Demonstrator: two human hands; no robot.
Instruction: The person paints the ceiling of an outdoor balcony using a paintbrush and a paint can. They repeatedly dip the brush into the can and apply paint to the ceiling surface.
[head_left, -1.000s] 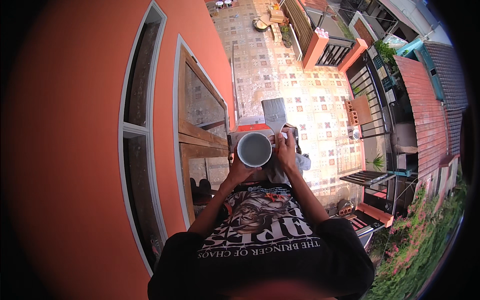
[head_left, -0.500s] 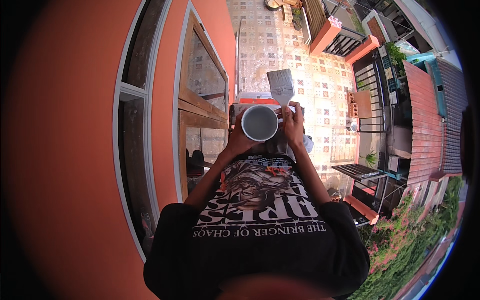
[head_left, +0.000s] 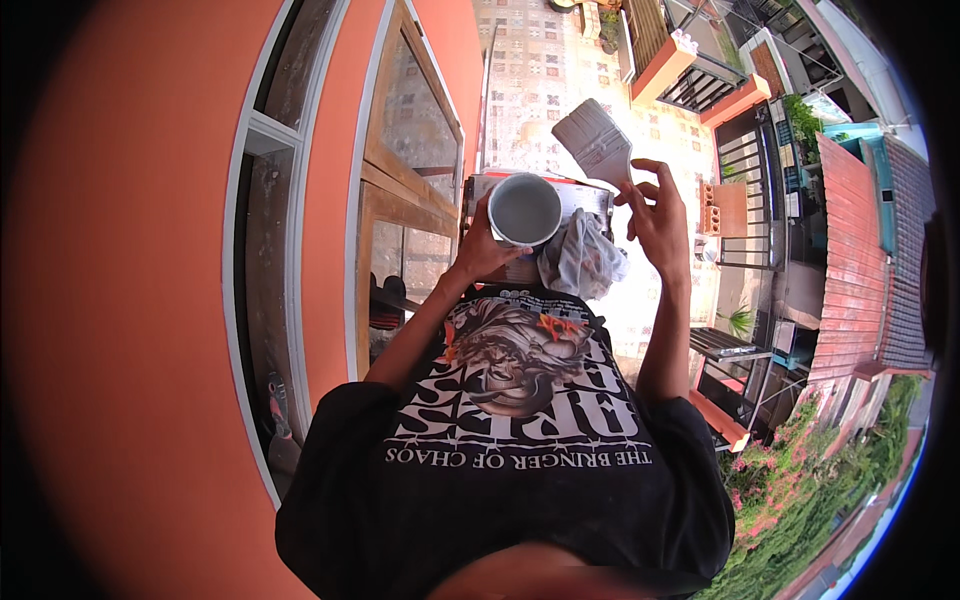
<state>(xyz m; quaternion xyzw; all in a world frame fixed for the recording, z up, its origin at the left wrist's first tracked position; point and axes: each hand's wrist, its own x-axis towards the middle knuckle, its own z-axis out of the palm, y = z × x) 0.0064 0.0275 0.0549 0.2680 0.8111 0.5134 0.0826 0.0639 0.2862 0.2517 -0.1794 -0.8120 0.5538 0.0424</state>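
My left hand [head_left: 485,248] is wrapped round the side of a round paint pot [head_left: 525,210] with pale grey paint inside, held up before my chest. To the right of it, my right hand [head_left: 655,215] pinches the handle of a wide, flat paintbrush [head_left: 595,143] between thumb and fingers, with some fingers lifted off. The brush points up and to the left, its bristles coated pale grey, apart from the pot. A crumpled grey-white rag [head_left: 583,257] lies just below and right of the pot.
An orange wall [head_left: 150,300] with a window and a wood-framed glass door [head_left: 405,130] runs along my left. Behind the pot is a flat box-like surface [head_left: 590,195] with a red edge. Patterned floor tiles [head_left: 530,90] stretch ahead; black railings [head_left: 750,200] stand to the right.
My right hand has moved right, away from the pot, with the paintbrush, which now leans further left. The rag has come into fuller view. The pot has shifted slightly up.
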